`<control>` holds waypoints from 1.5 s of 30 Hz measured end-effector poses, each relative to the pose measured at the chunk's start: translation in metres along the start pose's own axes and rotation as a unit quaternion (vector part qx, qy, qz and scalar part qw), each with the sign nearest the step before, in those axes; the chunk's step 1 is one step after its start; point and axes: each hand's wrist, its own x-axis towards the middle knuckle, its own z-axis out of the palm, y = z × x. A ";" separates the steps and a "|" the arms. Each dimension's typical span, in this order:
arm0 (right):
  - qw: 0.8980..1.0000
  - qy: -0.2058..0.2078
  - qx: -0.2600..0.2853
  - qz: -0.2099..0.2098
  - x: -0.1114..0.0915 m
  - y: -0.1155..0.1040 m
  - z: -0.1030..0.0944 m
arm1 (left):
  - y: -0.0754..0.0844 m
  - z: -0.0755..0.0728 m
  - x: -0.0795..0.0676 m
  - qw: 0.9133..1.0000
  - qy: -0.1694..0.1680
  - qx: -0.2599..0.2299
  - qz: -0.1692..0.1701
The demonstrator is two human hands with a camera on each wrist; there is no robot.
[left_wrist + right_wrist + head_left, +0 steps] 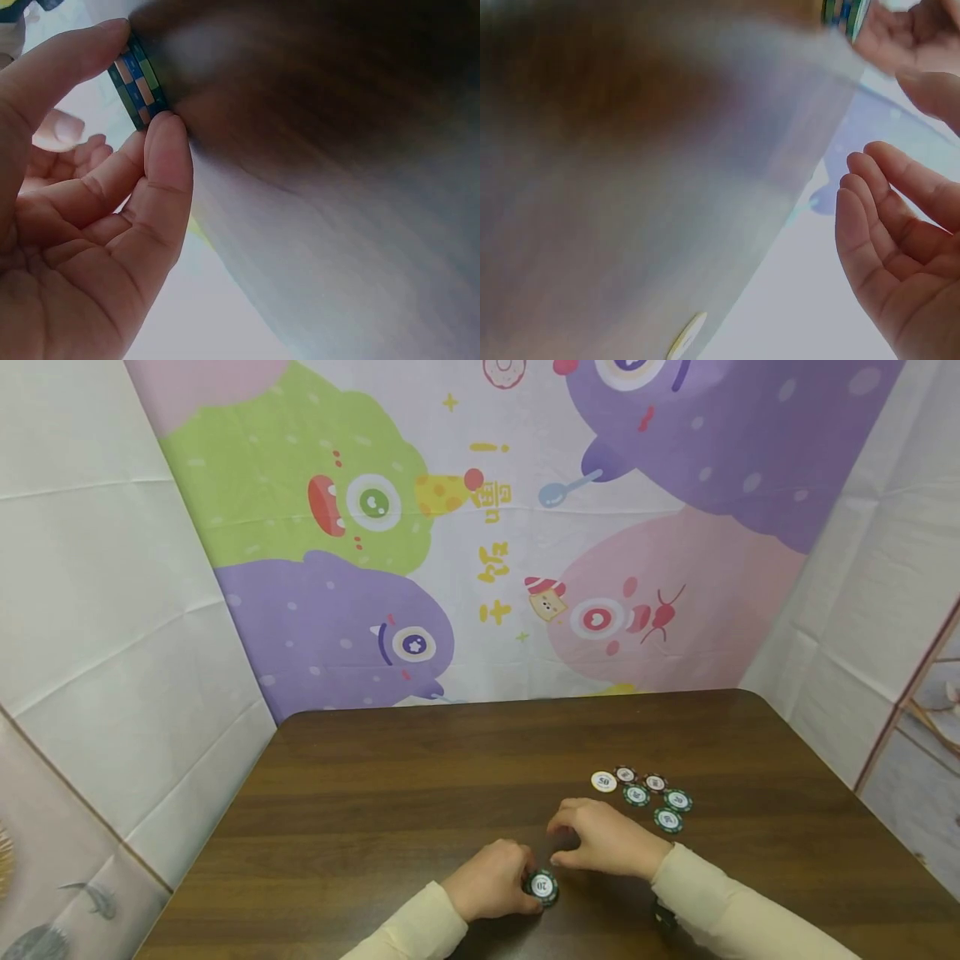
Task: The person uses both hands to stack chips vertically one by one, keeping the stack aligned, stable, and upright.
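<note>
In the head view my left hand rests low at the table's front and grips a short stack of poker chips, the top one green-edged and marked 20. From the left wrist view, the thumb and fingertips hold this stack by its edge, with green and blue chips showing from the side. My right hand hovers just to the right of the stack, fingers loosely curved and nothing between them. The right wrist view shows the right hand apart from the chip stack at the top.
Beyond the right hand lie several loose chips: a yellow-edged chip marked 50, dark-edged chips and green-edged chips. A small dark item is partly hidden by the right sleeve. Patterned cloth hangs behind the brown table.
</note>
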 end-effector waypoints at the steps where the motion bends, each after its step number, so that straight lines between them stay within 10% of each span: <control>1: 1.000 0.006 0.000 0.007 0.001 0.004 -0.001 | 0.000 0.000 0.000 1.000 0.000 0.001 0.001; 25: 0.987 0.030 -0.050 0.152 0.033 0.073 -0.029 | 0.000 0.000 0.000 1.000 0.007 0.021 0.002; 45: 0.981 0.019 -0.078 0.175 0.032 0.094 -0.025 | 0.000 -0.001 -0.001 0.999 0.014 0.029 0.007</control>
